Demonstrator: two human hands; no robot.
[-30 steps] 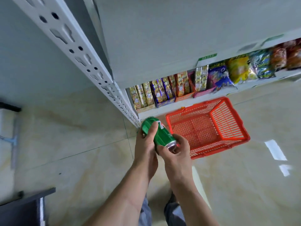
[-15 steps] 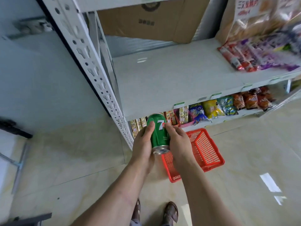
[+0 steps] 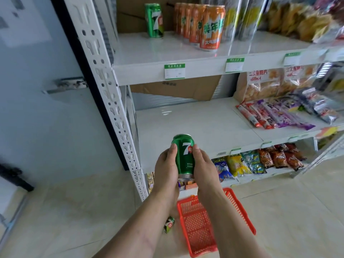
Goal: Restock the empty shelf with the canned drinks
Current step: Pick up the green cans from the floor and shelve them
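Green can [image 3: 184, 157] now raised before the middle shelf [image 3: 195, 125], apparently upright, left hand [image 3: 165, 170] and right hand [image 3: 203, 169] gripping its sides.

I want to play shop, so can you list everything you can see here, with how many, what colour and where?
Held can: one, green, between both hands in front of the middle shelf.
Shelf can: one, green, upright on the top shelf.
Orange cans: a row, count unclear, top shelf beside the green one.
Floor can: one, green, lying beside the basket.
Basket: one, red, on the floor.
Shelf rack: one, white, its middle shelf bare on the left.
Snack packs: many, mixed colours, right of the shelves.
Cardboard box: one, brown, behind the middle shelf.
Left hand: one, grips the held can.
Right hand: one, grips it too.
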